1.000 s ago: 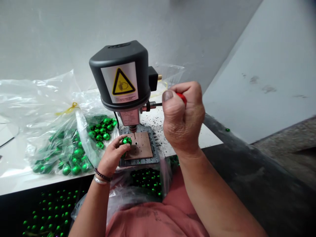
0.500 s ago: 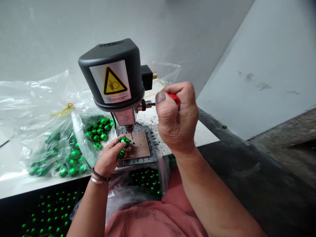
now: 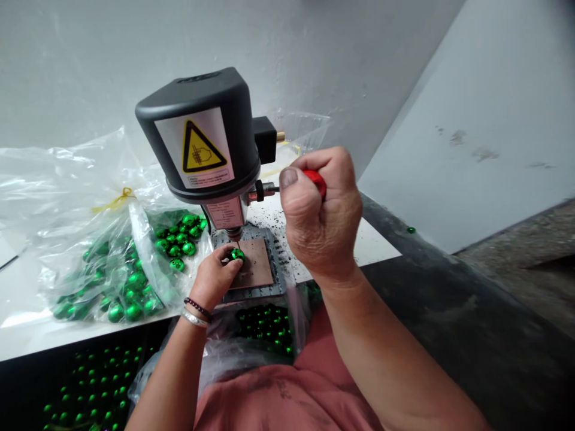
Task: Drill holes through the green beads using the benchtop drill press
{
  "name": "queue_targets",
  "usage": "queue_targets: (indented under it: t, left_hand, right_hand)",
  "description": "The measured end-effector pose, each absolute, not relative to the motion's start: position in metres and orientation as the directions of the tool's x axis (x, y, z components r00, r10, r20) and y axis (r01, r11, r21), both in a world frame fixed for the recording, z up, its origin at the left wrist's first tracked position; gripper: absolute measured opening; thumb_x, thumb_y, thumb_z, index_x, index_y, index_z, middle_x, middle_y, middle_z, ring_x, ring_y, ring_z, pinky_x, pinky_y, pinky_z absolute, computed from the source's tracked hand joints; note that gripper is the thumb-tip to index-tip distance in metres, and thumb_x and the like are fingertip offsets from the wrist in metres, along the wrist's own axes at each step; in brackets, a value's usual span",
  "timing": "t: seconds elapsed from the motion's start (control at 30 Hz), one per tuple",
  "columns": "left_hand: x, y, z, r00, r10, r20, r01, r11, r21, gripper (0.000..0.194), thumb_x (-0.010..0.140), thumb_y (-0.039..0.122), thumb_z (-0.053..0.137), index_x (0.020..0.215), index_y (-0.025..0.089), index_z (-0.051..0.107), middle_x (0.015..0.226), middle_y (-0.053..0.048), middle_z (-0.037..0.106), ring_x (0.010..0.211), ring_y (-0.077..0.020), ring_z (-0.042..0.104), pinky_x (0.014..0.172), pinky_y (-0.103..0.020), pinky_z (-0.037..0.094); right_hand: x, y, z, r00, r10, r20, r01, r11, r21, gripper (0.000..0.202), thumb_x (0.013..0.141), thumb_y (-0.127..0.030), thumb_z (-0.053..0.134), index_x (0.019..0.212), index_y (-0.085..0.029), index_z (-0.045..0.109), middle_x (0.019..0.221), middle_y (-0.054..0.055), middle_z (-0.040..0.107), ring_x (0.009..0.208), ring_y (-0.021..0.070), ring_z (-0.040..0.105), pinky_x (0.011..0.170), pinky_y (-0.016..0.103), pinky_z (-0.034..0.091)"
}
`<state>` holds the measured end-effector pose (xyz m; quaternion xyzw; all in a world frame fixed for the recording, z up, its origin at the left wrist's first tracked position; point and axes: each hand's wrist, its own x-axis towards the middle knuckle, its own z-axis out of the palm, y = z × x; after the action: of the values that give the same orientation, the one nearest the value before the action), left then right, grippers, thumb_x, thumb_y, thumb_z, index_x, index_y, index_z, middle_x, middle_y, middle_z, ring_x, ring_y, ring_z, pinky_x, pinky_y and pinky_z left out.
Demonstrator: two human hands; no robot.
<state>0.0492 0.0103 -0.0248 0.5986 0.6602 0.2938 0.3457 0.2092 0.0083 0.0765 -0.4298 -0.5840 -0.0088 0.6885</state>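
Observation:
Under the black-topped drill press, my left hand pinches a shiny green ball between thumb and fingers. That ball sits on the brown board, just below the thin drill bit. Whether the bit touches it cannot be made out. My right hand is wrapped round the red knob of the lever at the press's right side. A bracelet of dark beads and a silver bangle circle my left wrist.
Left of the press, green balls spill from a clear plastic bag on the white table. Dark shavings lie around the base. More green balls are below the table edge, and one lies at the right.
My left hand has moved slightly right, placing one green ball below the bit. The second ball it held is no longer visible there. My right hand stays on the knob.

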Motion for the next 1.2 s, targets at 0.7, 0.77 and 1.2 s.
queue_targets:
  t: [0.7,0.77,1.2]
  left_hand:
    - [0.056,0.018,-0.028,0.019,0.997,-0.072,0.848,0.023,0.529,0.041,0.072,0.034,0.061,0.110,0.017,0.064,0.109,-0.010,0.066,0.099,-0.0223,0.060,0.087,-0.031,0.043]
    - [0.056,0.018,-0.028,0.040,0.997,-0.063,0.848,0.000,0.530,0.037,0.073,0.033,0.061,0.106,0.018,0.066,0.107,-0.009,0.067,0.099,-0.0217,0.059,0.088,-0.031,0.043]
    - [0.056,0.013,-0.031,0.057,0.998,-0.030,0.852,-0.033,0.523,0.028,0.075,0.033,0.060,0.099,0.020,0.066,0.099,-0.007,0.067,0.090,-0.0201,0.060,0.080,-0.029,0.043]
  right_hand:
    - [0.216,0.019,0.093,0.244,0.490,0.837,0.559,0.634,-0.534,0.020,0.080,-0.031,0.049,0.066,-0.019,0.040,0.055,-0.005,0.032,0.050,0.0035,0.030,0.049,0.018,0.034]
    - [0.218,0.010,0.082,0.199,0.452,0.870,0.605,0.642,-0.472,0.014,0.078,-0.024,0.048,0.067,-0.018,0.041,0.055,-0.006,0.034,0.049,0.0025,0.029,0.049,0.018,0.034]
    - [0.218,-0.003,0.033,0.121,0.347,0.930,0.704,0.630,-0.327,0.004,0.080,-0.019,0.044,0.076,-0.018,0.046,0.063,-0.004,0.046,0.054,0.0037,0.041,0.050,0.020,0.034]
